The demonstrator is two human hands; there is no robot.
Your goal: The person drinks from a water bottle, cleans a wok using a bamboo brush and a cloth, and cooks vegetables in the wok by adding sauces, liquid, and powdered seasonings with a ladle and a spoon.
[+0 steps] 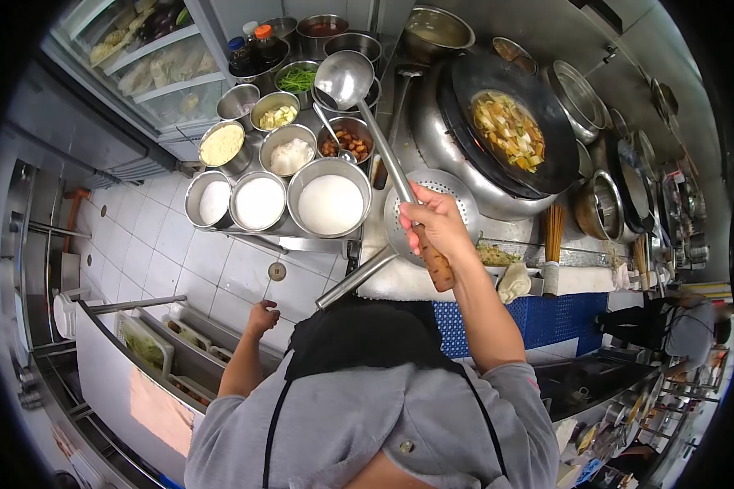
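Observation:
My right hand (434, 220) is closed round the wooden-ended handle of a ladle (385, 143). The ladle's steel bowl hangs over the seasoning containers, above the tub of browned cubes (352, 145). A perforated strainer (453, 191) lies beneath my right hand, its metal handle sticking out toward my body. My left hand (263, 316) hangs low at my side over the tiled floor, with loosely bent fingers and nothing visible in it. On the stove, a black wok (559, 106) contains sliced food in brown liquid (507, 130).
Steel tubs of white powder (332, 204) stand at the counter's near edge. Behind them are chopped greens (297, 79) and bottles (267, 39). A bamboo brush (553, 244) and a cloth (515, 283) lie right. Another person (689, 326) stands far right.

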